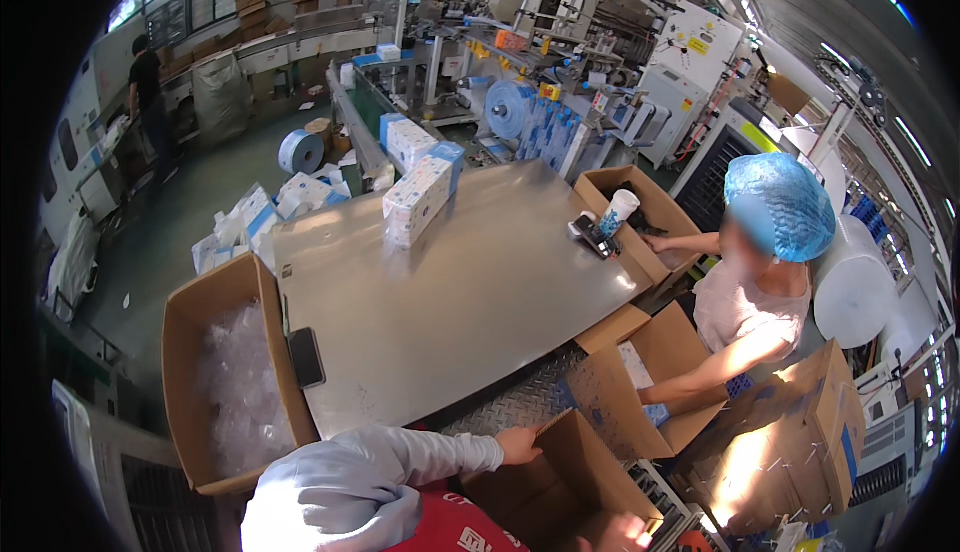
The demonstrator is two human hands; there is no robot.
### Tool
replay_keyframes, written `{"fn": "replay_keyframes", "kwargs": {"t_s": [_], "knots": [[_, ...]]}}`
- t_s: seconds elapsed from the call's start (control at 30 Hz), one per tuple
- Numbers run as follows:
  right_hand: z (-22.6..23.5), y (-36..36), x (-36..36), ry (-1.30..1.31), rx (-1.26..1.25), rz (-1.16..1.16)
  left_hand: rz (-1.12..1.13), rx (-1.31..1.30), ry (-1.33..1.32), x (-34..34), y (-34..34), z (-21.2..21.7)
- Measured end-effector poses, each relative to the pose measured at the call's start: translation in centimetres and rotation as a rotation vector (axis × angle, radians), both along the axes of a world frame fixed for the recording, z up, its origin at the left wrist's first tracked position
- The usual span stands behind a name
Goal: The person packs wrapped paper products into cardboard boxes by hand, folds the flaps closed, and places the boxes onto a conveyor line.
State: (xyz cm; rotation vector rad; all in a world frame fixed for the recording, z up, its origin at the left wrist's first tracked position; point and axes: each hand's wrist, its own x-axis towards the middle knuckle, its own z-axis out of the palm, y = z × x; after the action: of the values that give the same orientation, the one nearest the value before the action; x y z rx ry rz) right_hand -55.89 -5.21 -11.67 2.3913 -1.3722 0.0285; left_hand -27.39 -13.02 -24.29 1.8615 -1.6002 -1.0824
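An open cardboard box (595, 452) stands at the near edge, below the metal table. My left hand (519, 445), in a grey sleeve, is closed on the far left rim of this box. Over the box's near right side is my right hand (622, 532), blurred and brightly lit at the picture's lower edge, so its fingers are unclear. The part of the box's inside that shows is dark brown cardboard. Beside it on the right, a second open carton (690, 377) holds a white and blue pack (635, 364), with a co-worker's hand reaching in.
The metal table (460, 292) carries patterned tissue packs (420, 202) at its far end and a black phone (307, 356) at its left edge. A carton of clear plastic bags (180, 372) stands left. A co-worker in a blue cap (780, 207) stands right, beside flattened cartons (770, 442).
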Motion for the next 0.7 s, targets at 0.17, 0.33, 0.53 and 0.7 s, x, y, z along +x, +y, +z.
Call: {"fn": "replay_keyframes", "kwargs": {"t_s": [0.17,0.33,0.53,0.7], "knots": [[-7.0,0.4,-11.7,-0.118,0.033,-0.38,-0.284,-0.041,0.108,-0.7,-0.5,2.5],[-17.7,-0.1,-11.1,-0.353,0.294,-0.66,0.136,-0.042,-0.137,7.0,-5.3,-5.3],[-26.3,0.9,-7.9,-0.542,0.392,-0.951,-0.043,0.445,0.023,1.2,0.8,-13.8],[-29.9,1.7,-6.9,-0.658,0.447,-1.116,-0.606,0.686,0.028,5.5,-4.0,-3.9]]}}
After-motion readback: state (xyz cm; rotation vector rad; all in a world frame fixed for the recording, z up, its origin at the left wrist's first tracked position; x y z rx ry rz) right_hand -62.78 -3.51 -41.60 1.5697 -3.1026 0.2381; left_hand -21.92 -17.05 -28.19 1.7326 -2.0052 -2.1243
